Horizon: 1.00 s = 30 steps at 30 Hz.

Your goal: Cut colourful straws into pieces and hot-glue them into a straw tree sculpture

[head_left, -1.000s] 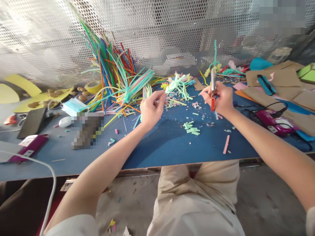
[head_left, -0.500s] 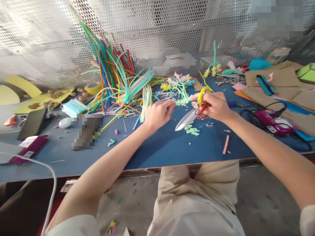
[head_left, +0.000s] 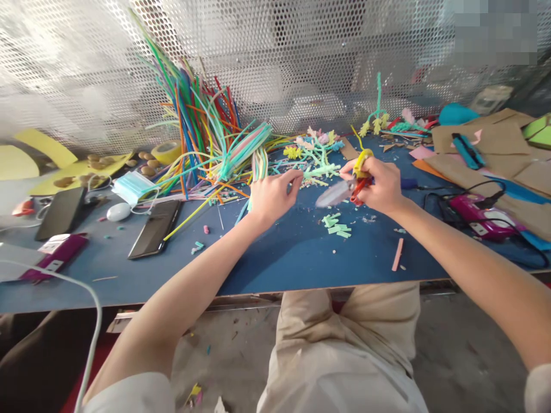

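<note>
Yellow-and-red-handled scissors (head_left: pixel 336 193) are gripped in my right hand (head_left: pixel 381 184), their blades blurred and pointing down to the left. Its thumb and fingertips are close to the right end of a pale green fuzzy strip (head_left: pixel 322 171). My left hand (head_left: pixel 273 198) has thumb and forefinger pinched together near the strip's left end; whatever lies between them is too small to make out. Below the scissors, short mint-green cut pieces (head_left: pixel 338 225) rest on the blue table (head_left: pixel 275 258). Behind the strip is a cluster of pastel fuzzy branches (head_left: pixel 316 143).
Left of my hands stands a large bundle of coloured pipe cleaners (head_left: pixel 193 120). A black phone (head_left: pixel 155 229), a face mask (head_left: pixel 133 188) and a white mouse (head_left: pixel 118 212) lie farther left. Brown cardboard (head_left: pixel 477 140) and a magenta box with cables (head_left: pixel 484 215) are at right. Perforated metal (head_left: pixel 301 57) rises behind.
The scissors have shifted slightly right and up, their blades now blurred. My left hand has moved slightly left. The view has shifted a little.
</note>
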Tool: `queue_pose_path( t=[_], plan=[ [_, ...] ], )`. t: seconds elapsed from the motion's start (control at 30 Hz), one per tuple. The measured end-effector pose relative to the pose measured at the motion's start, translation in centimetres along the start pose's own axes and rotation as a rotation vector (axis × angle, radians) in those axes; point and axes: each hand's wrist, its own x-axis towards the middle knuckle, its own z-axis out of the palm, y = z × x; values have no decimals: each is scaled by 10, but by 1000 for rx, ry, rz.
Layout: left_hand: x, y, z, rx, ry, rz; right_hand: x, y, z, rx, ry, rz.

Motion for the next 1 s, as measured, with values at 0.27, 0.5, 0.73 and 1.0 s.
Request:
queue_pose_path(
  t=[0.27,0.5,0.73,1.0],
  plan=[
    [8,-14,-6,-61,183,-56,11,13,-2,129,71,69],
    [8,-14,-1,-207,156,-124,12,5,-10,-116,-110,47],
    [7,-16,1,-360,111,-162,12,3,-8,-225,-117,21],
    [5,-14,1,-389,108,-176,12,4,-7,-200,-101,-1]
  ],
)
